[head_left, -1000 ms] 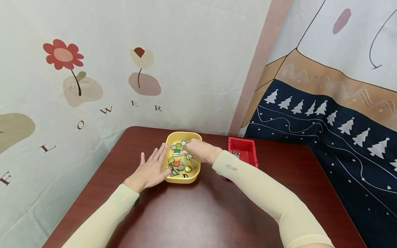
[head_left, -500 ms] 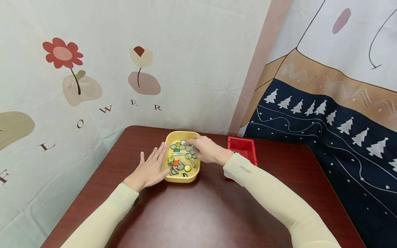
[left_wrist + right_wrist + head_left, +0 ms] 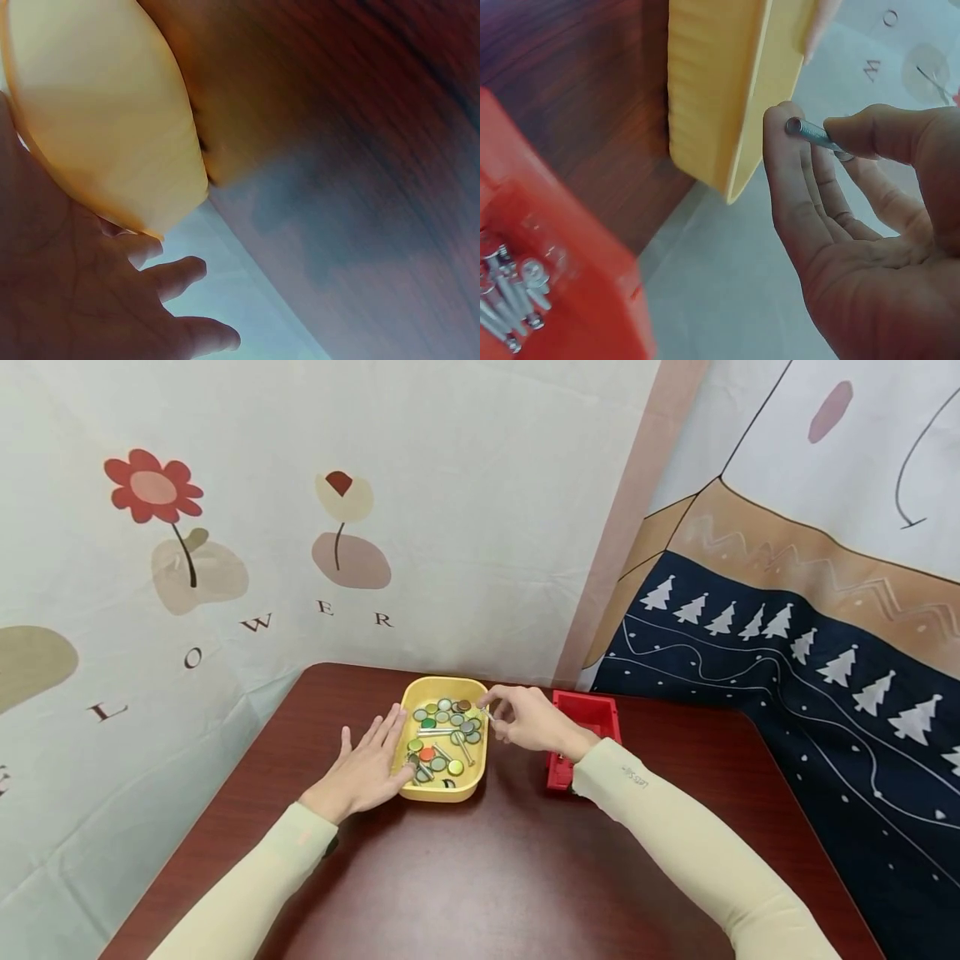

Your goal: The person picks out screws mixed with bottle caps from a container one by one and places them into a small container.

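Observation:
In the head view, my right hand is just above the right rim of a yellow tray. Between thumb and fingertips it pinches a metal screw, whose threaded end shows in the right wrist view. My left hand lies along the tray's left side with fingers stretched and spread, its thumb over the near-left rim. Inside the tray are mixed bottle caps, among them a green cap and an orange cap, with several screws such as a long screw.
To the right of the tray stands a red box, partly hidden by my right forearm. Several screws lie in it. A dark wooden table carries both containers, and a printed cloth hangs behind its far edge.
My right hand has come up and rightward out of the yellow tray, bringing a screw with it. More caps at the tray's far right are uncovered. The left hand stays put.

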Demonstrator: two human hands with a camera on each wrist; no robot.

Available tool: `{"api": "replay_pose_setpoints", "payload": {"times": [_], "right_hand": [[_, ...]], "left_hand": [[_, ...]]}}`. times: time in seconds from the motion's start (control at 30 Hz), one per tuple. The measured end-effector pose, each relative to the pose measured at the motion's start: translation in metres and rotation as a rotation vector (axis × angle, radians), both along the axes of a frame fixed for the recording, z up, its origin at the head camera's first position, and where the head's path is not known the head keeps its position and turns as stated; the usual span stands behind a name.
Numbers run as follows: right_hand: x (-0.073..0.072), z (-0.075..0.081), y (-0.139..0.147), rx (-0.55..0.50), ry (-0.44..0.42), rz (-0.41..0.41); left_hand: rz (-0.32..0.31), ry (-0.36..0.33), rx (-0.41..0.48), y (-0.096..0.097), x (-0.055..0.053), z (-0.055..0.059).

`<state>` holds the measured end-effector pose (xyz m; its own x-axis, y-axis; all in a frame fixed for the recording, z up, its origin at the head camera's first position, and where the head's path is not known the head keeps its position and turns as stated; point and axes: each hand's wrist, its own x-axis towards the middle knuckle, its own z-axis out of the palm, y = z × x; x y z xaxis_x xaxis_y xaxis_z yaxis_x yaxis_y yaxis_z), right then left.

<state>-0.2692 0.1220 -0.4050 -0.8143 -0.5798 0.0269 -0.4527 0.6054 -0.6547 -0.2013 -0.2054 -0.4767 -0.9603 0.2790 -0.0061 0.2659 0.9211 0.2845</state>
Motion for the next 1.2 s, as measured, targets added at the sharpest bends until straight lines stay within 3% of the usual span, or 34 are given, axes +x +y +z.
{"api": "replay_pose_setpoints", "payload": {"times": [0.53, 0.8, 1.2], "right_hand": [[-0.005, 0.000, 0.050, -0.295, -0.314, -0.132], [-0.009, 0.002, 0.075, -0.333, -0.378, -0.201], [-0.013, 0.002, 0.106, -0.258, -0.376, -0.276]], "left_hand": [[-0.010, 0.015, 0.003, 0.000, 0.001, -0.001], [-0.010, 0.012, 0.000, 0.000, 0.001, 0.000], [-0.010, -0.009, -0.004, -0.001, -0.001, 0.001]]}}
